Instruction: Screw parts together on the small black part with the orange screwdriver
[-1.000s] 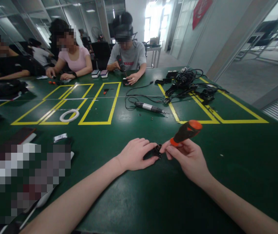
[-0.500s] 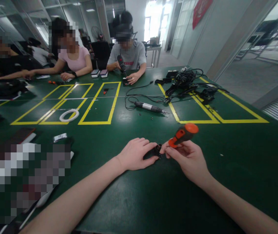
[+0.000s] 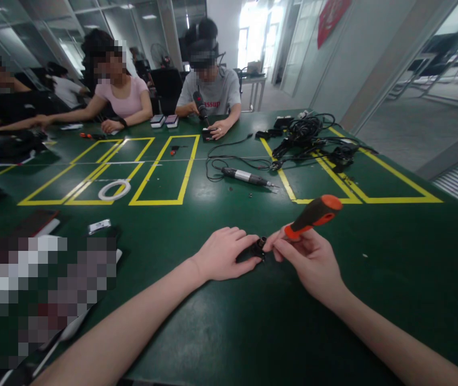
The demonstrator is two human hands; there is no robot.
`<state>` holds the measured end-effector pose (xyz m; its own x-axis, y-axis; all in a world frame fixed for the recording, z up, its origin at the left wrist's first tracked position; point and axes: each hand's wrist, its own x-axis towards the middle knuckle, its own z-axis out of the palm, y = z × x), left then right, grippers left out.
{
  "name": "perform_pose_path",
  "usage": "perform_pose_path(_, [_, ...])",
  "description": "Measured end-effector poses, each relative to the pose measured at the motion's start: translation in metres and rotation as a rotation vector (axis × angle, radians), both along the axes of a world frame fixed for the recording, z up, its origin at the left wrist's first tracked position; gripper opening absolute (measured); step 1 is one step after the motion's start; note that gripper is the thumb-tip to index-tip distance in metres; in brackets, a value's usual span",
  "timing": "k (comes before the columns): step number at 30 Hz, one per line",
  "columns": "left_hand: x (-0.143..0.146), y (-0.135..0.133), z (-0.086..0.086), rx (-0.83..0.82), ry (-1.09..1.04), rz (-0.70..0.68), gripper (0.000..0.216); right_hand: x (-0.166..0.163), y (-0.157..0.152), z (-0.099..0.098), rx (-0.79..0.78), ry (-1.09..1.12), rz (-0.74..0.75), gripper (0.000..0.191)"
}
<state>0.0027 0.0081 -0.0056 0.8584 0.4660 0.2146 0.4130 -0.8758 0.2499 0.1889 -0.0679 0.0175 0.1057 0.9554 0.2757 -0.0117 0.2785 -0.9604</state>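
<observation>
My left hand (image 3: 224, 253) rests on the green table (image 3: 229, 327) with its fingers curled over a small black part (image 3: 256, 250), pinning it down. My right hand (image 3: 311, 258) grips a screwdriver with an orange and black handle (image 3: 314, 214). The handle tilts up to the right, and the tip end points down-left at the black part. The shaft is hidden behind my fingers.
An electric screwdriver (image 3: 245, 177) with a cord lies further out. A tangle of black cables (image 3: 311, 138) sits at the back right. A white tape ring (image 3: 114, 190) lies inside yellow floor-tape boxes. Several people sit at the far side, one holding a power tool (image 3: 200, 104).
The screwdriver handle has rolled and tilted in my right hand, dipping and then rising to the right. My left hand and the black part have stayed put.
</observation>
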Motion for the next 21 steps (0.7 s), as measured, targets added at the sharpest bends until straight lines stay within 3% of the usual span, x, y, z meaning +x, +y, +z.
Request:
perform_pose_path(6, [0.0003,-0.0001,-0.0006,0.018,-0.012,0.000,0.035,0.0039,0.0001,0.0030,0.018,-0.076,0.004,0.024])
perform_pose_path(12, [0.0002,0.0004,-0.0002,0.005,0.004,-0.003,0.032,0.0013,0.0006,0.0008,0.011,-0.016,0.070,0.034])
perform_pose_path(21, [-0.0002,0.0004,-0.0022,0.025,-0.010,-0.005,0.035,0.0022,0.0005,0.0059,0.065,-0.089,0.004,0.030])
